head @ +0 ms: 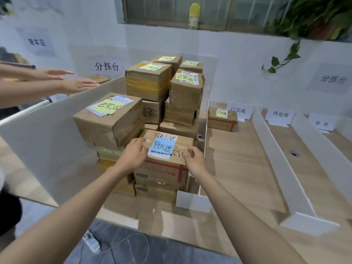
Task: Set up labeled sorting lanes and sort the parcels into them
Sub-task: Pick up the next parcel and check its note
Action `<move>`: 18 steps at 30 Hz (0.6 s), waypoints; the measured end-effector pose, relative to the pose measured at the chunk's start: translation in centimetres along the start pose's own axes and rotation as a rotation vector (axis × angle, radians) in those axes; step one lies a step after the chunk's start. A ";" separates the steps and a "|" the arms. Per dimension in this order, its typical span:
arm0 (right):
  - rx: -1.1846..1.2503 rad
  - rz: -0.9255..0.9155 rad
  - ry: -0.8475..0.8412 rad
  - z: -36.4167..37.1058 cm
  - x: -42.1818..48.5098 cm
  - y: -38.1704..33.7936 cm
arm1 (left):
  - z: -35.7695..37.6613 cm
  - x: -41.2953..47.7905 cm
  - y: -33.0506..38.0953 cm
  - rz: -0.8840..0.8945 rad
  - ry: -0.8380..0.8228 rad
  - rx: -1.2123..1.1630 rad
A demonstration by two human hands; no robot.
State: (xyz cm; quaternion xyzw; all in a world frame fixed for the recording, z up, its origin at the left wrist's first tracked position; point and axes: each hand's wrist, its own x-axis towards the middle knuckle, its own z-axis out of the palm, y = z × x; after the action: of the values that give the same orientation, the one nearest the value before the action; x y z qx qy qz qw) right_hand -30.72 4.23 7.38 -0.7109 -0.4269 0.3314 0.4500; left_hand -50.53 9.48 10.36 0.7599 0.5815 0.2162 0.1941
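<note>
**Kid:** Where is the box with the blue note?

**Helper:** The blue-note box (162, 168) is at the front of the pile of boxes (152, 82). More boxes are right under it. The blue note (163, 146) is stuck on its top.

**Kid:** What are the hands doing?

**Helper:** The left hand (133, 155) holds the box's top edge at 9 o'clock, with its fingers curled over. The right hand (196, 161) holds the edge at 3 o'clock the same way.

**Kid:** What is around the box?

**Helper:** At 10 o'clock, a yellow-note box (110, 119) sits on top of a stack. At 2 o'clock, three lanes lie on the bench (238, 168), with white walls (272, 149) between them. Each lane has a white sign at its far end. A small box (222, 121) with a yellow note sits in the first lane, just beside the first sign (239, 110).

**Kid:** Is anyone else there?

**Helper:** Yes. Far off at 10 o'clock, the other person's hands (76, 84) reach in with flat, straight fingers. They hold nothing.
</note>
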 end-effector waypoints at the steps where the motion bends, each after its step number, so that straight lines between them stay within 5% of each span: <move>1: 0.013 0.006 0.007 0.1 0.0 0.2 | 0.0 0.1 -0.1 -0.002 -0.011 -0.009; 18: 0.253 0.123 0.100 0.0 -1.6 0.9 | 0.5 0.3 -0.5 -0.098 -0.022 -0.247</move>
State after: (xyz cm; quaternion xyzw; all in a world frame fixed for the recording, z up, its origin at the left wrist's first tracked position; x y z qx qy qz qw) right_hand -31.07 2.60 6.65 -0.6891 -0.3145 0.3734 0.5356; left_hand -50.55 9.86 9.69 0.7032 0.5847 0.2679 0.3031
